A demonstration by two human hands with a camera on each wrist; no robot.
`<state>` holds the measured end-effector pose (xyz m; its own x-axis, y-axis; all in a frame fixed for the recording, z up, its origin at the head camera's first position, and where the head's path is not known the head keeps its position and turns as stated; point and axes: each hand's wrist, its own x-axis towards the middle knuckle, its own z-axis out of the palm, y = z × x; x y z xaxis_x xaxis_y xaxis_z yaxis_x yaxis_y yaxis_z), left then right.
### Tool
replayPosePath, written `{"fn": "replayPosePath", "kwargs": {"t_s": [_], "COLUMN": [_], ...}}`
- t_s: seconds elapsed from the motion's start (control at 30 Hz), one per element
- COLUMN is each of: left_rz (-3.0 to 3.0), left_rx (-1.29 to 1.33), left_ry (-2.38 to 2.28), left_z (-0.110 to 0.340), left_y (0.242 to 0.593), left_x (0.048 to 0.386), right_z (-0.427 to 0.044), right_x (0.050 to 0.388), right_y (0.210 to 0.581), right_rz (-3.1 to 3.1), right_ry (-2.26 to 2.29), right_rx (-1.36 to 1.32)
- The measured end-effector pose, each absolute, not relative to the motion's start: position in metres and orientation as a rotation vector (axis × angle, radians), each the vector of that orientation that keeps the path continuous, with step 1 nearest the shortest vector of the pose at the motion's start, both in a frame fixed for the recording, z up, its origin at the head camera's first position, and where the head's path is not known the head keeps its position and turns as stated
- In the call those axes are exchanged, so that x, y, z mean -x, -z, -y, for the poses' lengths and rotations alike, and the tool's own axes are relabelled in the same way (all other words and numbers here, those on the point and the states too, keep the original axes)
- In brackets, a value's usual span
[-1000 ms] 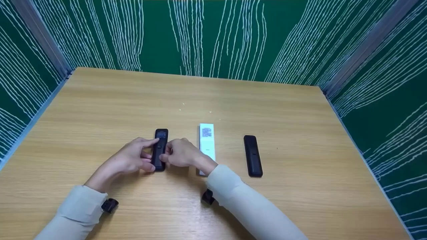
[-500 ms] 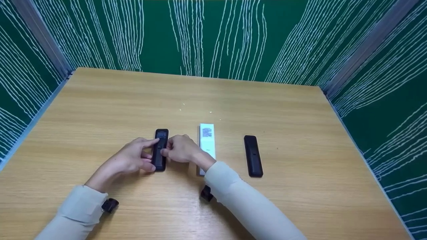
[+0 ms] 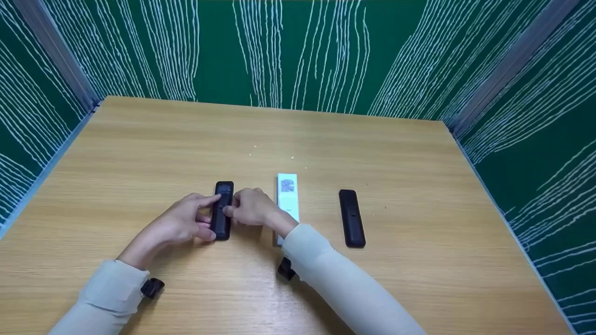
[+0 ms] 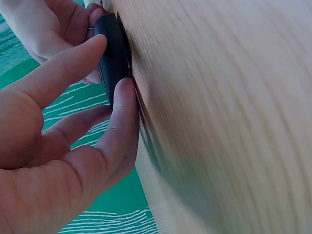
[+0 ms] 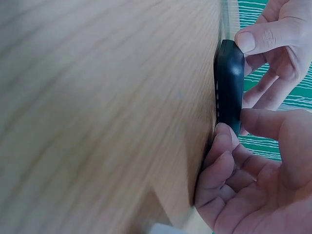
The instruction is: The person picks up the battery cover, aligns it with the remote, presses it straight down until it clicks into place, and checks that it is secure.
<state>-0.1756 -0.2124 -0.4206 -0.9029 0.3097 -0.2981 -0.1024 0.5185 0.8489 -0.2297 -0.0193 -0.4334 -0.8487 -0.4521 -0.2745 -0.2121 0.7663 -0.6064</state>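
Observation:
A slim black remote control [image 3: 222, 204] lies on the table, its long side running away from me. Its upper face carries a small notch mid-length and a faintly marked patch at the far end. My left hand [image 3: 185, 218] holds it from the left, one fingertip on top and others against the side; the left wrist view shows the fingers [image 4: 126, 102] at its edge. From the right, my right hand [image 3: 253, 208] pinches the other edge, thumb on the upper face. In the right wrist view the curled fingers [image 5: 219, 165] sit low against the table beside the remote.
Right of the hands lies a long white piece [image 3: 287, 197] with a square code-like print, partly under my right forearm. Farther right is a second black remote [image 3: 352, 218]. Tiny pale specks [image 3: 292, 157] dot the wooden table [image 3: 372, 158]. Green walls with white streaks enclose it.
My right hand has slid slightly toward the far end along the remote's right edge. My left hand and the remote have hardly moved.

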Motion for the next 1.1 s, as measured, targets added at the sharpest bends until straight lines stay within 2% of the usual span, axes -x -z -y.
{"fn": "replayPosePath", "kwargs": {"t_s": [1.1], "left_rz": [-2.347], "left_rx": [-0.189], "left_ry": [-1.355], "left_z": [0.212], "left_y": [0.418], "left_x": [0.174], "right_z": [0.014], "right_x": [0.211], "right_y": [0.431], "right_rz": [-2.541], "right_ry": [0.748], "right_rx": [0.582]}}
